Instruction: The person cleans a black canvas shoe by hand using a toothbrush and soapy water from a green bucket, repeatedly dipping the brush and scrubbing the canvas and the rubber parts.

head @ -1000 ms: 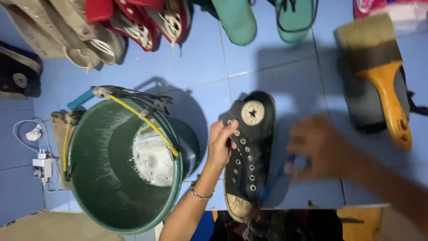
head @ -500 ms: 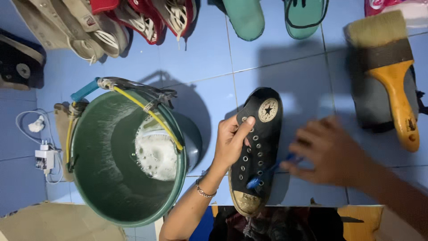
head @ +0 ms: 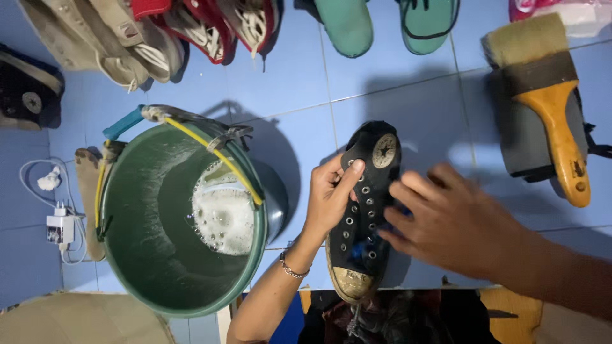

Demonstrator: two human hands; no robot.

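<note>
Hands are working over a black high-top shoe [head: 363, 210] on the blue tile floor [head: 287, 83]. Left hand [head: 331, 194] is gripping the shoe along its eyelet edge, thumb pressing near the ankle patch. Right hand [head: 456, 223] is blurring across the shoe's right side; a bit of blue is showing under its fingers, possibly a small brush, but I cannot tell whether the hand is clenched on anything.

Going from the left: a black shoe [head: 29, 95] is lying at the edge, and below it a white charger [head: 60, 226] with its cable is sitting on the tiles just beside the green bucket [head: 146, 255]. Soapy water [head: 223, 213] is foaming in the bucket, a yellow-wrapped handle [head: 213, 153] crossing its mouth. Past the shoe in hand, a big wood-handled brush [head: 551, 108] is resting on a grey pad at the right. Along the top, beige shoes [head: 95, 38], red ones [head: 204, 22] and green ones [head: 382, 22] are standing in a row.

Likely trouble: splashed suds could be reaching the charger, since it is lying so near the bucket. A swinging left elbow might also knock the bucket, whose rim is sitting just beside that forearm. The wet shoe could slip out of the one-sided grip.

Open tile is lying above the shoe, between it and the row; to the right some room is remaining before the big brush.
</note>
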